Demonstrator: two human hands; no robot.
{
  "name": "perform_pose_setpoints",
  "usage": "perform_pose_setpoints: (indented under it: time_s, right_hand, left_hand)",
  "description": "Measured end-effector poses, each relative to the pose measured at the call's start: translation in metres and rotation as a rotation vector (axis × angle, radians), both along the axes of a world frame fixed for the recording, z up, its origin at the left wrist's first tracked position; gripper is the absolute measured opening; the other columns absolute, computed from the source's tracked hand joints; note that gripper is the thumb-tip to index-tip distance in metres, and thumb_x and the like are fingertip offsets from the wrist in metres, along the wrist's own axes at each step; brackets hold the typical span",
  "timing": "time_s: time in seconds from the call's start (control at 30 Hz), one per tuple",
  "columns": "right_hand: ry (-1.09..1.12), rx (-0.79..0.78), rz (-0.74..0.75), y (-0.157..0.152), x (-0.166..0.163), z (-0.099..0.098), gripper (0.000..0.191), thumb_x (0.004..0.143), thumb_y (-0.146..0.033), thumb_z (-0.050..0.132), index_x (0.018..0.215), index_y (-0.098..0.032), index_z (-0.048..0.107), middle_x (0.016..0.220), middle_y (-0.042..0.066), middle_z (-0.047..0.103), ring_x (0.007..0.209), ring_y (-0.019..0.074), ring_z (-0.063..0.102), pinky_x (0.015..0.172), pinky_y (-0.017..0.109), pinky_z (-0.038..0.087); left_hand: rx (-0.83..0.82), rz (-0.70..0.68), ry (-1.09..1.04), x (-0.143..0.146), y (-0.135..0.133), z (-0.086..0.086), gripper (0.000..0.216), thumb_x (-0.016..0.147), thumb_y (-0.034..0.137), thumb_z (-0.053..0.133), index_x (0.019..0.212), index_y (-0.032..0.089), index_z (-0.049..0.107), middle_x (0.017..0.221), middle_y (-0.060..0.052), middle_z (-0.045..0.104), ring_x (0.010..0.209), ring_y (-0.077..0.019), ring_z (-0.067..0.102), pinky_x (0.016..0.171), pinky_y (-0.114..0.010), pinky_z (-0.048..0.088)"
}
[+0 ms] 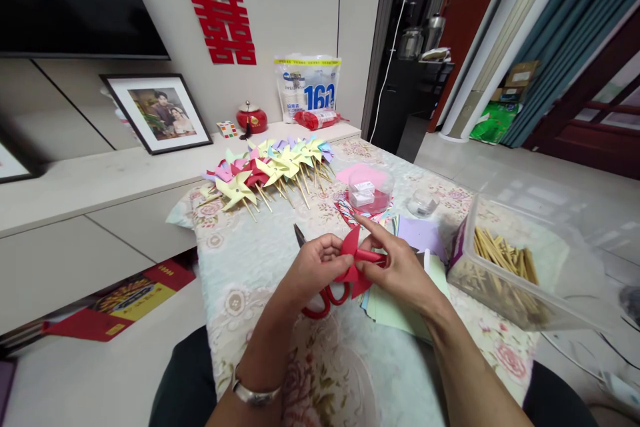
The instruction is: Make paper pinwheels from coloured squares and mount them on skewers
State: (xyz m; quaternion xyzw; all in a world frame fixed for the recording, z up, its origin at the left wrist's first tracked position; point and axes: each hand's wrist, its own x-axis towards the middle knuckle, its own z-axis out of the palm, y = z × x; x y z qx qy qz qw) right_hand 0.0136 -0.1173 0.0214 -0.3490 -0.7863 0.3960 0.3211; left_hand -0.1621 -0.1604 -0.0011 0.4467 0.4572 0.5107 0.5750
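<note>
One red paper (352, 261) between left grip (314, 268), right grip (400, 271)

Near the centre of the surface (260, 260), the left hand (313, 267) and right hand (400, 273) meet on 1 folded paper (353, 253), gripped between them. Scissors (320, 303) lie beneath the left hand. A stack of sheets (395, 310) lies under and right of the right hand. Further right stands a box (560, 307) with sticks (500, 253) in it. Behind the hands sits a tub (370, 190), with a dish (423, 203) just to its right. Pinwheels (270, 170) lie heaped at the far left. Behind the surface, a ledge (100, 180) carries a framed picture (160, 113).
</note>
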Motion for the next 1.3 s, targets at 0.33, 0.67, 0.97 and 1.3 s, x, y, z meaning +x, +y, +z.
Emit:
perform_pose_setpoints:
  time_s: [0.33, 0.67, 0.97, 1.3]
  right_hand:
    - [0.498, -0.303, -0.168, 0.006, -0.016, -0.020, 0.084, 0.070, -0.020, 0.070, 0.148, -0.018, 0.040, 0.074, -0.006, 0.057, 0.063, 0.0111, 0.049, 0.060, 0.025, 0.039]
    - [0.575, -0.418, -0.116, 0.003, -0.021, -0.022, 0.078, 0.069, -0.023, 0.076, 0.141, -0.020, 0.048, 0.075, -0.004, 0.062, 0.067, 0.0137, 0.057, 0.064, 0.028, 0.044]
    - [0.478, -0.412, -0.086, 0.004, -0.016, -0.022, 0.070, 0.073, -0.023, 0.072, 0.140, -0.017, 0.049, 0.080, -0.001, 0.064, 0.075, 0.0155, 0.057, 0.067, 0.027, 0.044]
    - [0.518, -0.465, -0.113, 0.003, -0.018, -0.022, 0.067, 0.070, -0.025, 0.075, 0.134, -0.018, 0.054, 0.072, -0.005, 0.058, 0.062, 0.0117, 0.051, 0.059, 0.025, 0.037]
  left_hand:
    - [0.048, 0.054, -0.240, 0.012, 0.000, -0.005, 0.035, 0.069, 0.030, 0.085, 0.097, 0.015, 0.071, 0.093, -0.006, 0.076, 0.087, -0.0189, 0.070, 0.080, -0.027, 0.052]
    - [-0.012, 0.171, -0.253, 0.014, 0.003, -0.006, 0.021, 0.070, 0.030, 0.083, 0.082, 0.015, 0.076, 0.076, -0.004, 0.077, 0.068, -0.0138, 0.068, 0.068, -0.023, 0.052]
    - [-0.043, 0.158, -0.240, 0.013, 0.003, -0.008, 0.023, 0.068, 0.029, 0.081, 0.085, 0.015, 0.076, 0.078, -0.004, 0.077, 0.064, -0.0143, 0.066, 0.063, -0.023, 0.050]
    - [-0.037, 0.140, -0.214, 0.013, 0.002, -0.007, 0.030, 0.065, 0.030, 0.083, 0.091, 0.016, 0.076, 0.083, -0.005, 0.077, 0.074, -0.0182, 0.069, 0.071, -0.026, 0.052]
